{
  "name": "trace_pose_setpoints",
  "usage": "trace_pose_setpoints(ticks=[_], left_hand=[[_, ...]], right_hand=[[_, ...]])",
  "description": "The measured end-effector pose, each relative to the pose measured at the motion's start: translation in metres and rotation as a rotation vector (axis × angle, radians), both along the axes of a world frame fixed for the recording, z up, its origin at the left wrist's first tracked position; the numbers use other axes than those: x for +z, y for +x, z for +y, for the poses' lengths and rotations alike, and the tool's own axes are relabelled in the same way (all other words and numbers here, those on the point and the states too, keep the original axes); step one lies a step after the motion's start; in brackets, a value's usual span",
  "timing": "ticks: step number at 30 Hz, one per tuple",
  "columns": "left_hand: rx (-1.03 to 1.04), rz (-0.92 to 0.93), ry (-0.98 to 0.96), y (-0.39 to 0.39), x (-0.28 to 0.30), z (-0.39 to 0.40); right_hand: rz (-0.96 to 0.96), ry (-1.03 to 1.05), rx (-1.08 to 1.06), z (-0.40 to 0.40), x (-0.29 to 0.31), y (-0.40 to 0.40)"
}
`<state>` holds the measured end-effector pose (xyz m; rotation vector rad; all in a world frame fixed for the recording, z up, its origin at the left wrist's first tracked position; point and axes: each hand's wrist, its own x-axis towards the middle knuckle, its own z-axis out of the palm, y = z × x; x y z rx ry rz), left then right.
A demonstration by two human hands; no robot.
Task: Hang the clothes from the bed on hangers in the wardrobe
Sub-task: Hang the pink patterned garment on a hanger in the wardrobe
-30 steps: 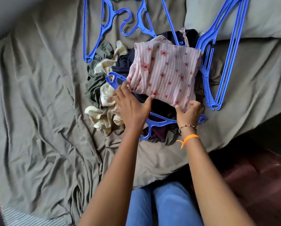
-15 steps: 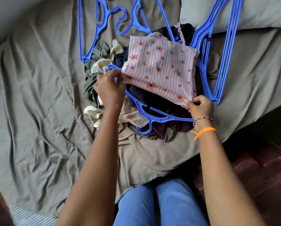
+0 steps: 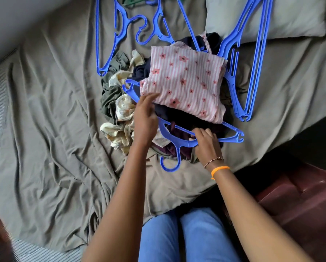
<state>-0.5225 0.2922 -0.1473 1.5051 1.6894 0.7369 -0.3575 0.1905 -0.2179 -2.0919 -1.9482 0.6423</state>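
Since the last frame our left hand (image 3: pixel 145 118) has let go of the far corner of the pink top (image 3: pixel 185 84) and slid nearer; it now hovers with fingers straight and loose, tips just at the top's near-left edge, holding nothing. Our right hand (image 3: pixel 205 142) has dropped off the top's near corner and now curls its fingers round the bar of the blue hanger (image 3: pixel 179 140) lying on the clothes pile.

Pink top lies flat on top of the pile, mid-bed. Under it: dark clothes (image 3: pixel 177 118), olive garment (image 3: pixel 111 103) and cream floral garment (image 3: pixel 122 110) to the left. Hanger's hook points toward us, over the near edge of the pile.

More blue hangers (image 3: pixel 253 59) lie on the bed (image 3: pixel 45 110) far left and right of the pile; the right ones are stacked, next to the pillow (image 3: pixel 271 17).
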Motion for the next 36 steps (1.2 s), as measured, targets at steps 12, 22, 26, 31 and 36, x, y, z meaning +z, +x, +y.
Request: trace_pose_setpoints(ticks=[12,22,26,31,36], left_hand=[[0.118,-0.283,-0.013,0.031,0.108,-0.027],[-0.432,-0.231,0.306,0.058,0.207,-0.098],[-0.383,-0.271,0.484,0.063,0.228,-0.143],[-0.675,-0.285,0.557,0.070,0.224,-0.201],[-1.010,-0.304,0.566,0.090,0.218,-0.273]], right_hand=[[0.488,0.376,-0.358,0.100,0.227,0.034],[0.738,0.445,-0.564,0.025,0.351,0.017],[0.724,0.522,-0.654,-0.035,0.366,0.004],[0.660,0.551,-0.761,-0.109,0.363,0.011],[0.690,0.568,-0.953,-0.192,0.346,0.032]])
